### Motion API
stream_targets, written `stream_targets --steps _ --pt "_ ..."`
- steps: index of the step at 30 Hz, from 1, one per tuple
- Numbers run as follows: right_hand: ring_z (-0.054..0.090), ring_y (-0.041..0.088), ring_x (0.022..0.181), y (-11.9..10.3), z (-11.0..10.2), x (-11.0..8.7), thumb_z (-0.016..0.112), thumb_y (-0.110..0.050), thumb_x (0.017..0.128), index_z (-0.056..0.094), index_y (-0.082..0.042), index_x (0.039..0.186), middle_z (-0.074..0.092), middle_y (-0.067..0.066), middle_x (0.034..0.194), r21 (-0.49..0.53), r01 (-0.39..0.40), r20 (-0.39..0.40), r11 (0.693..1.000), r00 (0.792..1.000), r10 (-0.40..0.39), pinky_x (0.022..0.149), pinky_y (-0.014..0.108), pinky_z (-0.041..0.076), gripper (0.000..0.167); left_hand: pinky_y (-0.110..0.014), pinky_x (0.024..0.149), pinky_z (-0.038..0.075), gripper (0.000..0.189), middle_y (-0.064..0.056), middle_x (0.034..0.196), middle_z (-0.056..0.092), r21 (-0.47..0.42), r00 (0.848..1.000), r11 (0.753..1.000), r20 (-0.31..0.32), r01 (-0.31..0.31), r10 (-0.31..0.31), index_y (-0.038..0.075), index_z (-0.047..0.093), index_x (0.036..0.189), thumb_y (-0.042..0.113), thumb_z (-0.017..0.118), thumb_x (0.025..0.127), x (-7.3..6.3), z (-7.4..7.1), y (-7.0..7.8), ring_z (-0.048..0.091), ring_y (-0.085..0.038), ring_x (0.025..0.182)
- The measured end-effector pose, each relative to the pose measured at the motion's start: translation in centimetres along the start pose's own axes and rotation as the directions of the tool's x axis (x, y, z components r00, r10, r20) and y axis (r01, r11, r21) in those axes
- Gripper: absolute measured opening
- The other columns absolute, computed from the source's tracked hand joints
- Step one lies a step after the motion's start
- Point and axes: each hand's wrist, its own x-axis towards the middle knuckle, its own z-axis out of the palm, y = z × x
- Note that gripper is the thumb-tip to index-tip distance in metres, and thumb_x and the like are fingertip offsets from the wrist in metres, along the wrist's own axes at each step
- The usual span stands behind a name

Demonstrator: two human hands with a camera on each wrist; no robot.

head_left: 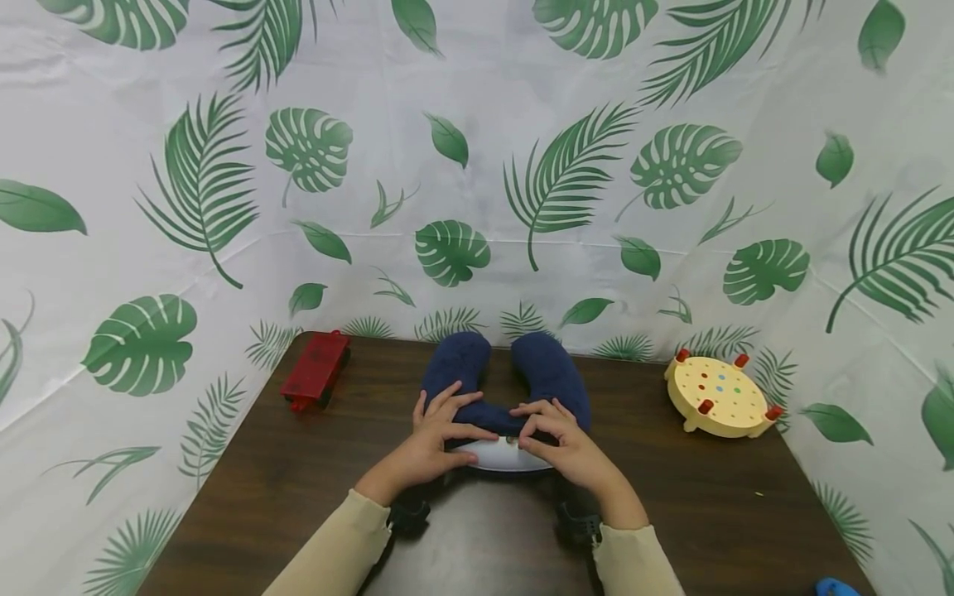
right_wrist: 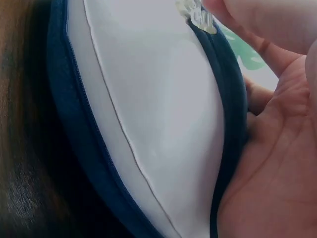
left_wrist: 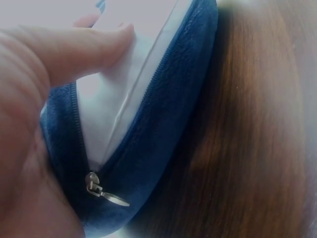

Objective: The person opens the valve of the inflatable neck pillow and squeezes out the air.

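A navy U-shaped neck pillow (head_left: 555, 372) lies on the table, its curved base towards me. The zipper (left_wrist: 93, 184) along that base is undone, and a smooth white inner (right_wrist: 153, 99) shows through the gap. My left hand (head_left: 428, 439) rests on the pillow's left side, its fingers spread over the cover and its thumb lying against the white inner. At the upper edge of the opening, my right hand (head_left: 570, 443) pinches a small clear plastic piece (right_wrist: 202, 19) that looks like a valve. Its other fingers lie behind the navy edge.
A red toy cart (head_left: 316, 368) with dark wheels stands at the back left of the brown table (head_left: 298, 497). At the back right is a round yellow pegboard (head_left: 719, 397) with red pegs. A blue object (head_left: 835, 588) is partly visible at the front right. Leaf-printed cloth hangs behind.
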Motion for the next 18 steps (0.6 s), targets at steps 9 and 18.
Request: stream_targets --steps 9,18 --pt "0.054 0.039 0.145 0.12 0.2 0.25 0.072 -0.02 0.106 0.068 -0.027 0.099 0.07 0.004 0.141 0.008 -0.017 -0.035 1.0 0.999 0.018 0.128 0.075 -0.003 0.011 -0.081 0.12 -0.017 0.041 -0.008 0.175 0.038 -0.014 1.0 1.0 -0.01 -0.018 0.018 0.036 0.077 0.138 0.029 0.082 0.098 -0.06 -0.03 0.1 0.007 -0.04 0.17" --pt "0.057 0.044 0.144 -0.19 0.35 0.42 0.072 -0.018 0.106 0.071 -0.025 0.107 0.072 0.0 0.13 0.014 -0.011 -0.047 1.0 0.999 0.012 0.128 0.075 -0.001 0.007 -0.08 0.121 -0.016 0.041 -0.005 0.175 0.039 0.001 1.0 1.0 -0.005 -0.002 0.002 0.036 0.077 0.138 0.031 0.081 0.098 -0.11 -0.05 0.18 0.008 -0.039 0.17"
